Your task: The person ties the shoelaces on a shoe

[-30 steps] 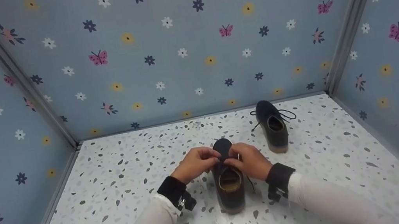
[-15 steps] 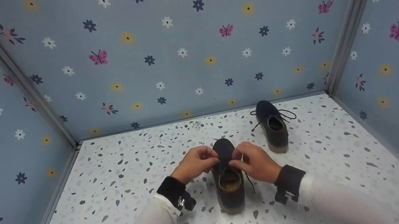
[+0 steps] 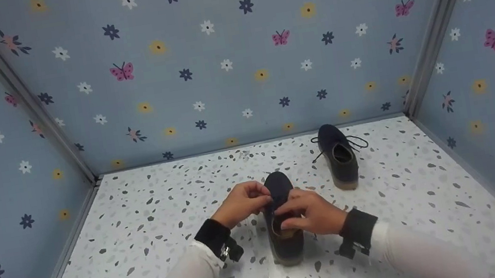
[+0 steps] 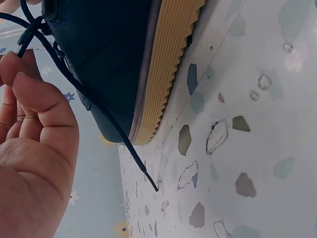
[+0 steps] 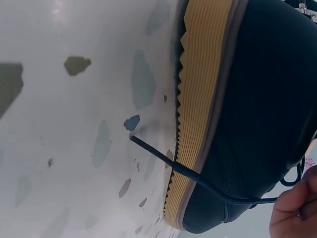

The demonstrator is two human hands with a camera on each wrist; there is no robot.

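Observation:
A dark blue lace-up shoe (image 3: 288,248) with a ribbed tan sole stands upright on the floor, toe pointing away from me. My left hand (image 3: 242,204) pinches part of its shoelace (image 4: 96,104) between thumb and index finger, beside the lacing; the lace crosses itself just above those fingertips. Over the shoe's opening is my right hand (image 3: 315,211), its fingers curled at the lace. In the right wrist view, fingertips meet the lace, and its free end (image 5: 163,158) hangs over the sole. The right fingertips are partly hidden.
A matching shoe (image 3: 343,169) with a lace bow stands farther back on the right, near the wall. The speckled white floor (image 3: 170,248) is bounded by blue flowered panels (image 3: 200,87) at the back and both sides.
My right hand has moved from the right side of the lacing toward me and left, over the shoe's opening. The left hand and both shoes have stayed in place.

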